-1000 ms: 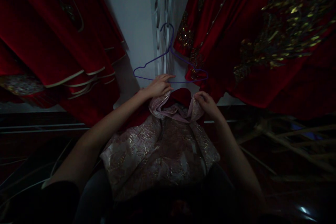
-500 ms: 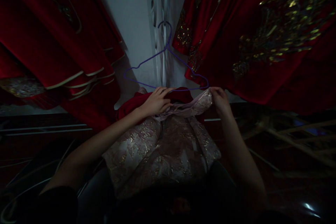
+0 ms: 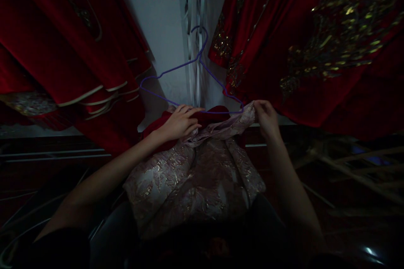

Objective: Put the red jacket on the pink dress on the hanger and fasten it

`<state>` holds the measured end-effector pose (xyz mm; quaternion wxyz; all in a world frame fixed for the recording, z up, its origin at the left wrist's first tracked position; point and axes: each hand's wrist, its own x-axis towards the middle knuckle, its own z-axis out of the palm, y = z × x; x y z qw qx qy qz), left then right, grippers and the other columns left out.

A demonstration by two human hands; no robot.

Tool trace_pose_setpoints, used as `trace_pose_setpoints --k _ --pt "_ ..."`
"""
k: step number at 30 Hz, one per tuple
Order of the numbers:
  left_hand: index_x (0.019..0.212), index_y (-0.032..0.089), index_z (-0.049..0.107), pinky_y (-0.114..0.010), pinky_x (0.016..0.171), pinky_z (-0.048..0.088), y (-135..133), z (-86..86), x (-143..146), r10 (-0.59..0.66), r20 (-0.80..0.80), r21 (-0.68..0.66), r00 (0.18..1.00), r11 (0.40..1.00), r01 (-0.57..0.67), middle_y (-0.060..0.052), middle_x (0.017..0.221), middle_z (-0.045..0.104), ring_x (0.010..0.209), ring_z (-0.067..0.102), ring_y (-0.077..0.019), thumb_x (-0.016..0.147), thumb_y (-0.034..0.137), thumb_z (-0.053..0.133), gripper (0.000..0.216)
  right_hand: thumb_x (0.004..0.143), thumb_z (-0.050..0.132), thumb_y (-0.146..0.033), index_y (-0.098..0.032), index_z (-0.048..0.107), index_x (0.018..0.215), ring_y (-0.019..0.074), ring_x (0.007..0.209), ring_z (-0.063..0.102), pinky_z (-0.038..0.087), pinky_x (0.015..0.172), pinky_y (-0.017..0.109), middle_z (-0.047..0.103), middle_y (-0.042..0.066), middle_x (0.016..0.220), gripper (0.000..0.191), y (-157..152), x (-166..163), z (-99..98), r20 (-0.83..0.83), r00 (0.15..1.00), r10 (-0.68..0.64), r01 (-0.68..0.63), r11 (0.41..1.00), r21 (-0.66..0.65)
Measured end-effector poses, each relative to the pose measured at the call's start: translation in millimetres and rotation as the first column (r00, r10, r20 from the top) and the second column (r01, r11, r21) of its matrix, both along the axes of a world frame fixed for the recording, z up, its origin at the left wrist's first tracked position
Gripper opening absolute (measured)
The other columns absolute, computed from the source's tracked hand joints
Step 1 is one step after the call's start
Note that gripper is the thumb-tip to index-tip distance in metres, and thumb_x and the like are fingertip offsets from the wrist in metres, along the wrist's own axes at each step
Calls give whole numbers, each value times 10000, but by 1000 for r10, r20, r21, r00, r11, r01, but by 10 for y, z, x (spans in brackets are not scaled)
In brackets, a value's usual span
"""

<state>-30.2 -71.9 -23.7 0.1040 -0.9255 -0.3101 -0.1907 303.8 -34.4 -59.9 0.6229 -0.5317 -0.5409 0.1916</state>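
A shiny pinkish garment (image 3: 202, 180) with a metallic leaf-like pattern lies over my lap, its band (image 3: 236, 125) stretched between my hands. My right hand (image 3: 267, 116) pinches the right end of that band. My left hand (image 3: 181, 124) is closed at the lower bar of a purple wire hanger (image 3: 176, 67), with the band's left end against its fingers. The hanger stands up beyond the garment, hook at the top and leaning a little. Behind my left fingers, part of the grip is hidden. Red cloth (image 3: 217, 112) shows just behind the band.
Red garments (image 3: 78, 50) with pale trim hang at the left. More red cloth (image 3: 299, 96) with gold sequins hangs at the right. A white cabinet or wall (image 3: 151, 12) stands between them. Low at the right is a dim slatted frame (image 3: 356, 172).
The hanger has tilted and shifted left, its left end now lower. My left hand has moved slightly left with it. My right hand still pinches the band and is slightly higher.
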Motion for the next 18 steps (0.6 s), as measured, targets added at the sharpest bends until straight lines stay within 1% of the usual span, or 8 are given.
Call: trace_pose_setpoints --k 3,6,9,11,13,15,18 --pt "899 235 712 -438 1014 322 54 -16 43 -20 18 -23 1000 1000 20 -32 1415 485 1195 469 -247 917 421 459 315 815 549 -504 -215 601 860 187 812 592 477 759 321 637 39 857 297 20 -57 179 122 992 -15 7 998 63" --pt "897 233 706 -422 1000 331 150 -41 133 -64 79 -81 995 994 70 -39 1376 518 1194 479 -230 919 436 455 324 841 525 -489 -214 608 841 197 835 591 471 806 343 640 49 858 287 101 -169 396 285 957 -62 20 989 147" --pt "866 229 703 -408 979 347 292 -99 327 -99 172 -162 980 979 127 -42 1333 548 1174 506 -214 917 443 462 326 860 499 -494 -220 607 847 210 862 587 466 818 349 641 63 872 295 190 -329 593 423 899 -112 17 975 221" --pt "853 227 705 -408 970 351 389 -152 487 -92 244 -209 965 967 145 -49 1309 564 1154 528 -211 910 451 474 326 884 461 -499 -224 598 877 208 856 591 463 810 338 643 63 877 308 233 -429 676 459 879 -126 9 969 249" --pt "828 225 705 -417 977 344 469 -194 617 -78 304 -242 949 957 157 -53 1281 582 1139 543 -213 901 464 487 331 909 418 -506 -228 584 918 205 842 598 457 803 332 644 58 879 324 265 -493 706 467 875 -125 1 966 257" --pt "798 217 698 -424 990 337 528 -205 668 -82 346 -258 935 950 178 -56 1251 598 1134 550 -211 896 469 495 338 918 392 -526 -236 573 948 212 850 603 450 816 346 646 56 893 344 291 -511 688 479 870 -119 -8 967 255" --pt "765 192 669 -400 981 371 612 -167 543 -98 429 -266 898 936 229 -69 1216 617 1104 567 -193 898 450 497 338 914 362 -577 -249 565 967 231 883 598 437 853 392 647 62 913 389 326 -478 625 496 860 -119 -10 968 249"
